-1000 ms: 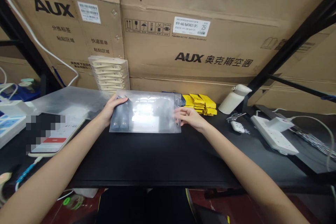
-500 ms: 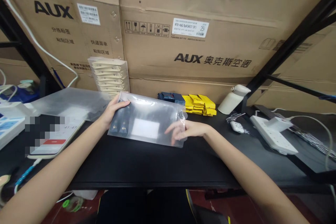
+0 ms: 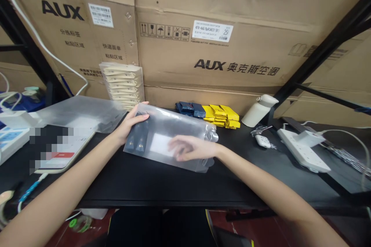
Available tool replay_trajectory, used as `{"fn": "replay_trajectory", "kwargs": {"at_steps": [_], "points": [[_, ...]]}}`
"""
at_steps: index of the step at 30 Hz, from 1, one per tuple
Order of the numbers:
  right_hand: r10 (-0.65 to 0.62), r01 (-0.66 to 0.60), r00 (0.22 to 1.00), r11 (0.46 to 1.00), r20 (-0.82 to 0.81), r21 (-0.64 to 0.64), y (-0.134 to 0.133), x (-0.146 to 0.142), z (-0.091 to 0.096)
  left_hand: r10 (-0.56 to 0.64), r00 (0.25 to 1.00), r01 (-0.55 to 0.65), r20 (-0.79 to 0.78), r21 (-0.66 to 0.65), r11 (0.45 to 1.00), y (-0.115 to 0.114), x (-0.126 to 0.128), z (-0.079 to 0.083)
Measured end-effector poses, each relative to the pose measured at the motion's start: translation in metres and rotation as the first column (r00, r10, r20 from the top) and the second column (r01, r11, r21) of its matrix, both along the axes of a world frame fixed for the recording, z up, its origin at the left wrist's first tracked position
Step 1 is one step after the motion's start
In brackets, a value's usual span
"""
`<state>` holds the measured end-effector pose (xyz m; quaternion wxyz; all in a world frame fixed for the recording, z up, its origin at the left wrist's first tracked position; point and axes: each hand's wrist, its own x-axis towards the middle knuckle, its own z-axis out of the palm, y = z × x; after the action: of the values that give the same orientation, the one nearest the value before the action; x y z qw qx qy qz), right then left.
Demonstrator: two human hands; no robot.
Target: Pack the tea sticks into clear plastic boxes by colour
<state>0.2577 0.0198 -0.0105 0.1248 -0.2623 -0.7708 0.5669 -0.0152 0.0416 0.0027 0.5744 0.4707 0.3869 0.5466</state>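
A clear, frosted plastic bag (image 3: 162,123) lies slanted above the desk, and my left hand (image 3: 130,123) is closed on its left end, thumb on top. Inside that end are two dark blue packets (image 3: 140,141) side by side. A white rectangular patch (image 3: 158,144) shows in the bag's middle. My right hand (image 3: 188,148) has come in from the bag's right end; its fingers are loosely bent, apart and slightly blurred, over or inside the plastic near the white patch. They look hazy, as if seen through the film, and nothing shows between them.
Behind the bag lie dark blue packets (image 3: 189,109) and yellow packets (image 3: 222,115). A white bottle (image 3: 259,112) and a power strip (image 3: 303,150) stand to the right. On the left are more plastic bags (image 3: 78,110), a phone (image 3: 62,158) and a bag of cream packets (image 3: 123,85).
My right hand has moved left from the bag's right end to its middle. The bag has shifted slightly right, with my left hand still on it.
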Motion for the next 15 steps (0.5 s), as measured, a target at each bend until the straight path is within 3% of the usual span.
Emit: {"fn": "replay_trajectory", "kwargs": {"at_steps": [4, 9, 15], "points": [[-0.123, 0.130, 0.990, 0.984, -0.065, 0.122, -0.009, -0.031, 0.006, -0.065, 0.997, 0.068, -0.035, 0.074, 0.995, -0.009, 0.008, 0.000], [-0.350, 0.393, 0.919, 0.855, -0.183, 0.338, -0.016, -0.066, 0.010, -0.085, 0.993, 0.095, -0.085, 0.123, 0.988, -0.015, 0.016, -0.004], [-0.556, 0.607, 0.794, 0.726, -0.245, 0.324, -0.013, -0.094, -0.005, -0.040, 0.993, 0.057, -0.110, 0.156, 0.986, -0.019, 0.022, -0.008]]}}
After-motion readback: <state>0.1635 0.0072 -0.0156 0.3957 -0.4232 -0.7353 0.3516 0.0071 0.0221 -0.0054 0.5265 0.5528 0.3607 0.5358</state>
